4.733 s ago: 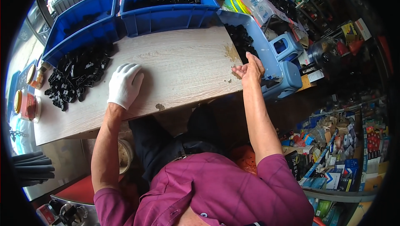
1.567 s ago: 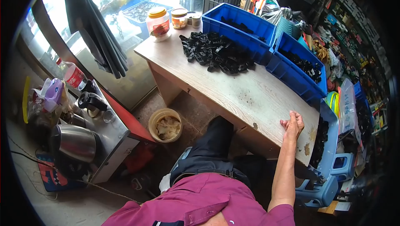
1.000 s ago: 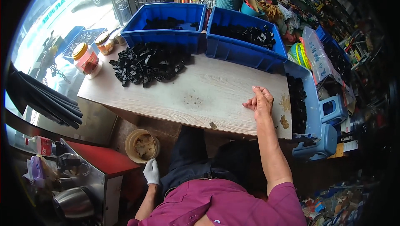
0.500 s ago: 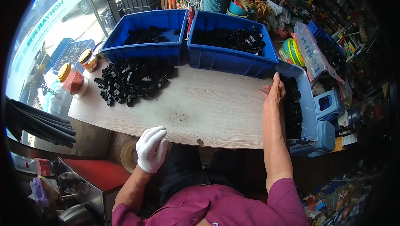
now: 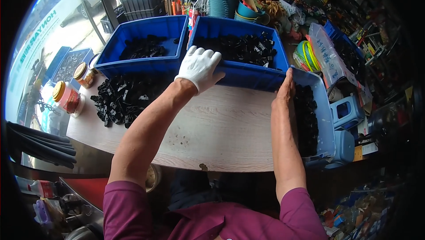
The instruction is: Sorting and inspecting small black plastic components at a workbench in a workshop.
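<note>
My left hand (image 5: 199, 69), in a white glove, has its fingers hooked over the front rim of the right-hand blue bin (image 5: 248, 75), near its left corner. My bare right hand (image 5: 285, 90) is against the same bin's front right corner, fingers pointing away from me and partly hidden. Small black plastic parts (image 5: 248, 49) lie inside this bin. A grey-blue bin (image 5: 326, 120) of similar black parts (image 5: 305, 116) stands just right of my right hand. Left of my gloved hand, a heap of black parts (image 5: 117, 98) lies on the wood-grain table (image 5: 221, 138).
Another blue bin (image 5: 141, 65) holding black parts stands at the back left. Two lidded jars (image 5: 68, 98) are at the table's left edge. Stacked teal baskets (image 5: 221, 4) rise behind the bins. Blue plastic stools (image 5: 346, 111) stand beyond the grey-blue bin.
My left hand has gone from the table's front edge up to the right-hand blue bin's rim. My right hand stays at that bin's right corner. The whole view has shifted slightly.
</note>
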The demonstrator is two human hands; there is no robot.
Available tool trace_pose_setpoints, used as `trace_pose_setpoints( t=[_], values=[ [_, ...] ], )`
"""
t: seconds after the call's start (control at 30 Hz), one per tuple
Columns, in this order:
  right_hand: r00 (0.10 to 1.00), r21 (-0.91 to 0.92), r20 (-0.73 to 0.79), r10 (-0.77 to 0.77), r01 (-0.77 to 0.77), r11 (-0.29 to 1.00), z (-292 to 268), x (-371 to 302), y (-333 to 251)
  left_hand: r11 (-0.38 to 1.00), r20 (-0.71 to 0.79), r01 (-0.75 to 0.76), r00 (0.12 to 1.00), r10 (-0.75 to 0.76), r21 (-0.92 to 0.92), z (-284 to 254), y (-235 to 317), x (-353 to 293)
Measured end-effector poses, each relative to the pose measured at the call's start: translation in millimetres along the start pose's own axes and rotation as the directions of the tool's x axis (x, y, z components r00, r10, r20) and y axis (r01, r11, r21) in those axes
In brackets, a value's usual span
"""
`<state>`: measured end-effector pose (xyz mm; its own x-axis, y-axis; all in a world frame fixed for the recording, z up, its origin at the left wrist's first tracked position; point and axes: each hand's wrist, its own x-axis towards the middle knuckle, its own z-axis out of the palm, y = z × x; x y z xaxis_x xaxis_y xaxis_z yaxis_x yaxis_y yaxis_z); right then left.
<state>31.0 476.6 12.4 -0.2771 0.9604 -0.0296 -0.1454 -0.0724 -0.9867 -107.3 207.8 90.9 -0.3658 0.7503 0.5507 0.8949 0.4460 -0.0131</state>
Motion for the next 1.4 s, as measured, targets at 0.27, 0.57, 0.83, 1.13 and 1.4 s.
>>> trace_pose_setpoints(
  t=[0.27,0.57,0.83,1.13,1.4],
  values=[
    [0.999,-0.044,0.011,-0.037,0.037,0.998,-10.5,-8.4,0.1,1.000,-0.228,0.008,0.974,-0.007,0.007,18.4,15.6,-16.5],
    [1.000,-0.046,0.005,0.022,-0.022,0.999,-13.3,-22.0,-9.4,0.999,-0.164,0.048,0.985,-0.044,0.020,19.8,13.5,-13.7],
    [0.992,0.025,0.044,-0.118,0.117,0.993,-21.3,-22.6,11.4,1.000,-0.207,0.006,0.978,-0.003,0.013,18.1,7.6,-16.3],
    [0.986,0.099,0.020,-0.163,0.161,0.982,-28.2,-4.5,26.7,0.998,-0.140,0.038,0.990,-0.030,0.051,16.9,21.7,-15.8],
    [0.994,-0.019,0.070,-0.081,0.083,0.996,-18.0,-4.3,18.4,0.975,0.249,0.220,0.947,-0.202,-0.044,-5.3,14.6,18.0]
  ],
)
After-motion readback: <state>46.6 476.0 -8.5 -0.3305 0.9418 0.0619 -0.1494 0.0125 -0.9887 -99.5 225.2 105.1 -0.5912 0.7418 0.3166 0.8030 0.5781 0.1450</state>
